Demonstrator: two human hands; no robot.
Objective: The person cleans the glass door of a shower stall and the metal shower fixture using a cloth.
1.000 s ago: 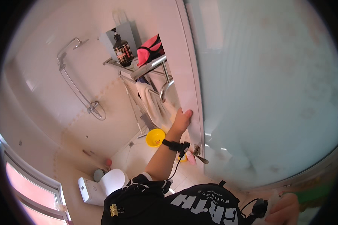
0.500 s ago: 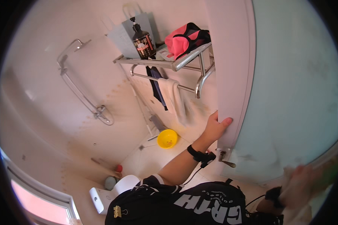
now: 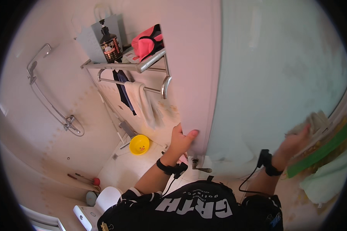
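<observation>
At the far left a chrome shower rail (image 3: 46, 100) runs down the pale bathroom wall, with a white toilet (image 3: 100, 202) below it at the floor's lower left corner. A metal shelf rack (image 3: 142, 67) is fixed higher on the wall: a dark pump bottle (image 3: 110, 44) and a pink cloth (image 3: 146, 42) sit on its top, and a dark garment and a white towel (image 3: 140, 102) hang from its bar. A yellow bowl (image 3: 139, 144) lies on the tiled floor under the rack.

The door (image 3: 196, 69) stands in the middle, its pinkish face turned left and its frosted, blue-green glass panel (image 3: 281, 77) filling the right half; the glass looks smeared and cloudy, and its lower part is streaked. A metal handle (image 3: 199, 166) juts from the door's lower edge.

The left hand (image 3: 181, 139) comes up from below, the forearm with a dark wrist strap, and is clamped on the door's edge, thumb on the near face and fingers wrapped out of sight behind it. The right hand (image 3: 296, 142), also strapped at the wrist, reaches up to the glass's right edge and presses a pale rag (image 3: 316, 121) against it; the rag is blurred, and how the fingers close round it is hard to make out. A green strip and pale cloths at the far right are cut off by the rim.
</observation>
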